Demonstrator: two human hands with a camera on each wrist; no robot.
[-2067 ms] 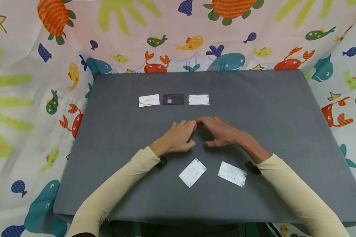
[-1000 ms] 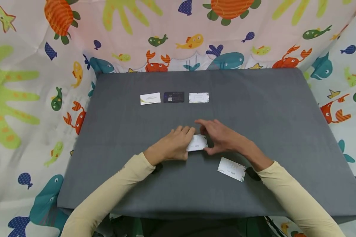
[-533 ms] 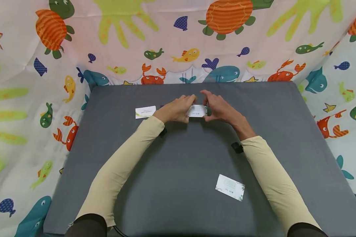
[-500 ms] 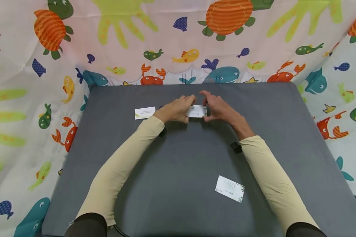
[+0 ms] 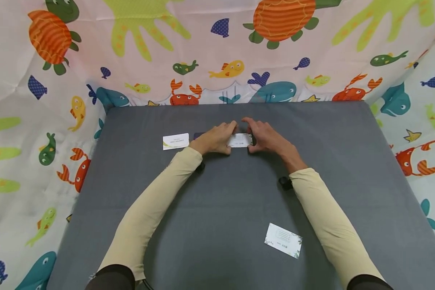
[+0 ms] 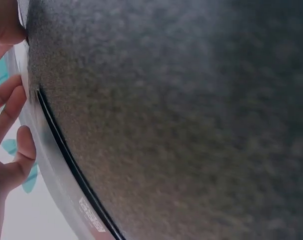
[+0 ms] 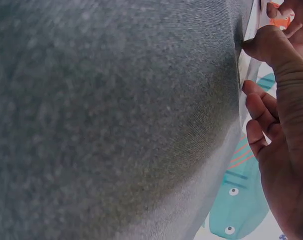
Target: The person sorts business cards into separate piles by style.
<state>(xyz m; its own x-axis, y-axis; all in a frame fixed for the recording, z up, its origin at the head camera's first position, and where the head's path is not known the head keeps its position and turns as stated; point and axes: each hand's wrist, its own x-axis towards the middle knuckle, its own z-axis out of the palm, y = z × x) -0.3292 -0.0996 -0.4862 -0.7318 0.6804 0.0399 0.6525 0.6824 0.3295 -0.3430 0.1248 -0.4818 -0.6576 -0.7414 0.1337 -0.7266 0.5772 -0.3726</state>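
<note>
In the head view a white business card (image 5: 240,140) with small print lies between my two hands at the right end of the back row. My left hand (image 5: 217,139) pinches its left side, and my right hand (image 5: 267,138) has thumb and fingers at its right edge. The right wrist view shows that thumb and the fingers close against the card's thin edge, low over the cloth. A dark business card (image 5: 197,135) is mostly hidden behind the left hand. Further left sits a white business card with a green-yellow curve (image 5: 175,141).
Another white business card with leafy corners (image 5: 283,240) lies askew near the front, right of centre. Grey cloth covers the table (image 5: 217,225). A curtain printed with sea animals (image 5: 145,52) hangs behind and at both sides.
Both hands took up the left of the two front cards, brought it to mid-table, then carried it away to the back row. The other front card stayed; the head view tilted up.
</note>
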